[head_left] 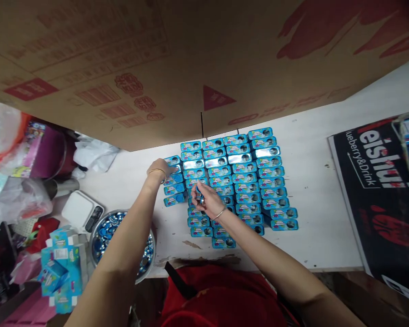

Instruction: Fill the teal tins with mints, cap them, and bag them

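Observation:
Several columns of small blue tin boxes [246, 178] with printed lids stand close together on the white table. My left hand [158, 169] reaches to the leftmost, shorter column, its fingers curled down at the top of a tin there. Whatever its fingertips hold, if anything, is hidden. Over the second column hovers my right hand [207, 200], palm turned up and fingers curled around small shiny blue-and-silver pieces [200, 199]. A round metal bowl [154, 247] full of similar blue-and-silver pieces sits left of the tins, partly behind my left forearm.
A large brown cardboard box [177, 86] rises behind the tins. On the right stands a black printed carton [357, 181]. A white scale [78, 210], flattened blue boxes [63, 254] and plastic bags [95, 152] crowd the left side.

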